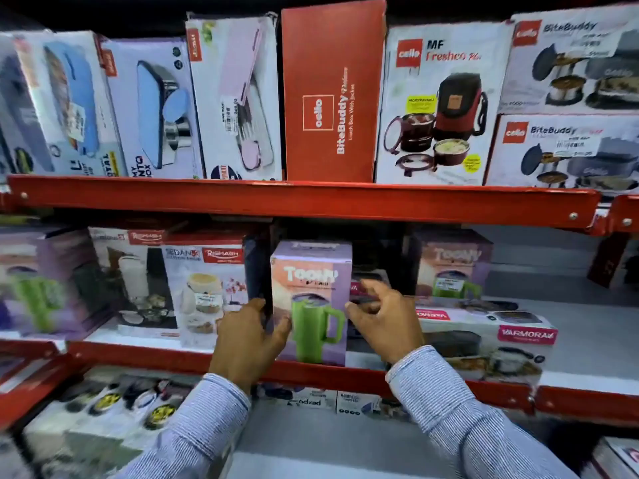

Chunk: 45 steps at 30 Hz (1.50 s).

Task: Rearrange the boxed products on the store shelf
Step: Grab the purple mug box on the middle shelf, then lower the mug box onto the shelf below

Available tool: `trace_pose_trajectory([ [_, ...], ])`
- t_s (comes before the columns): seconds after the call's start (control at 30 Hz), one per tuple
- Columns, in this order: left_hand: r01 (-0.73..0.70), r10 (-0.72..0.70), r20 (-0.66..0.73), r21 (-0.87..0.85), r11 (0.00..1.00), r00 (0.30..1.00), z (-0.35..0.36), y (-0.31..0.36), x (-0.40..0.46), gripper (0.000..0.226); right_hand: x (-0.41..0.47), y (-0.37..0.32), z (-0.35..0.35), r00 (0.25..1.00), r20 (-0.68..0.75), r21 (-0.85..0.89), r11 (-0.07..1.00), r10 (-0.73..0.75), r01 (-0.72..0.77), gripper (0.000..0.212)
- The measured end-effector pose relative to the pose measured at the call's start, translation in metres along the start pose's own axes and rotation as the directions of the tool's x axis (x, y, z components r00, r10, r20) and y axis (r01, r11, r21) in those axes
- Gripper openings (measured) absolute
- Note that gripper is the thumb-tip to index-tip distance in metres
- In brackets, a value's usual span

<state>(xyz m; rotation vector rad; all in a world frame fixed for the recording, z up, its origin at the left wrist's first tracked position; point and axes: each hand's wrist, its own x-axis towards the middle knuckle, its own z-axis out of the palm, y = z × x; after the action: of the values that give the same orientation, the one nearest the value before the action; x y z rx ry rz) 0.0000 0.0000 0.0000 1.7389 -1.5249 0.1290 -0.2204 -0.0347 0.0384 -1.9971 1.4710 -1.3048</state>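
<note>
A purple box picturing a green mug (311, 278) stands upright at the front of the middle shelf (166, 357). My left hand (247, 335) grips its left front edge, thumb on the face and fingers round the side. My right hand (383, 318) hovers just right of the box with fingers spread and curled, holding nothing. A second purple mug box (449, 267) stands further back to the right. A flat Varmora box (484, 340) lies beside my right hand.
White jar boxes (204, 288) stand left of the held box. The upper shelf (304, 200) carries a red Cello box (332, 95) and several lunch box cartons. The lower shelf holds more boxes (103, 409). Bare grey shelf surface (587, 323) lies at the right.
</note>
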Motion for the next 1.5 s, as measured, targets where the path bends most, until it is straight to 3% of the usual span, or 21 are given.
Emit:
trace_pose_trajectory([
  [0.1, -0.01, 0.01, 0.041, 0.009, 1.0, 0.999, 0.014, -0.005, 0.007, 0.05, 0.004, 0.01, 0.013, 0.998, 0.063, 0.017, 1.0, 0.022, -0.023, 0.04],
  [0.2, 0.046, -0.033, 0.111, -0.116, 0.992, 0.993, 0.025, -0.005, 0.008, 0.053, 0.003, 0.016, 0.024, 0.986, 0.14, 0.141, 0.983, 0.096, -0.116, 0.046],
  [0.37, -0.006, 0.007, 0.0, -0.413, 0.911, 1.0, 0.023, -0.004, -0.005, 0.048, -0.009, 0.022, 0.024, 0.993, 0.104, 0.31, 0.947, 0.055, -0.085, 0.053],
  [0.6, -0.159, 0.055, -0.216, -0.498, 0.852, 0.975, -0.003, 0.015, -0.044, 0.054, -0.054, 0.013, -0.005, 0.986, -0.095, 0.401, 0.901, -0.139, 0.166, 0.05],
  [0.73, -0.263, 0.121, -0.318, -0.453, 0.852, 0.94, -0.015, 0.024, -0.08, 0.055, -0.087, 0.023, -0.027, 0.926, -0.231, 0.29, 0.888, -0.298, 0.358, 0.044],
  [0.87, -0.359, 0.222, -0.353, -0.393, 0.846, 0.909, -0.006, 0.019, -0.122, 0.055, -0.131, 0.046, -0.039, 0.909, -0.244, 0.232, 0.889, -0.339, 0.394, 0.038],
  [1.03, -0.226, 0.181, -0.138, -0.481, 0.847, 0.974, 0.04, -0.002, -0.179, 0.056, -0.175, 0.093, -0.032, 0.952, -0.127, 0.217, 0.928, -0.279, 0.301, 0.043],
  [1.2, 0.005, 0.079, 0.141, -0.518, 0.855, 0.987, 0.097, -0.019, -0.212, 0.053, -0.198, 0.143, -0.007, 0.995, 0.066, 0.305, 0.951, -0.069, 0.046, 0.058],
  [1.37, 0.254, -0.038, 0.408, -0.491, 0.833, 0.912, 0.163, -0.036, -0.224, 0.049, -0.2, 0.196, 0.028, 0.941, 0.238, 0.249, 0.922, 0.24, -0.298, 0.053],
  [1.5, 0.325, -0.064, 0.559, -0.381, 0.866, 0.827, 0.194, -0.047, -0.227, 0.036, -0.203, 0.226, 0.049, 0.866, 0.274, 0.174, 0.864, 0.418, -0.472, 0.045],
])
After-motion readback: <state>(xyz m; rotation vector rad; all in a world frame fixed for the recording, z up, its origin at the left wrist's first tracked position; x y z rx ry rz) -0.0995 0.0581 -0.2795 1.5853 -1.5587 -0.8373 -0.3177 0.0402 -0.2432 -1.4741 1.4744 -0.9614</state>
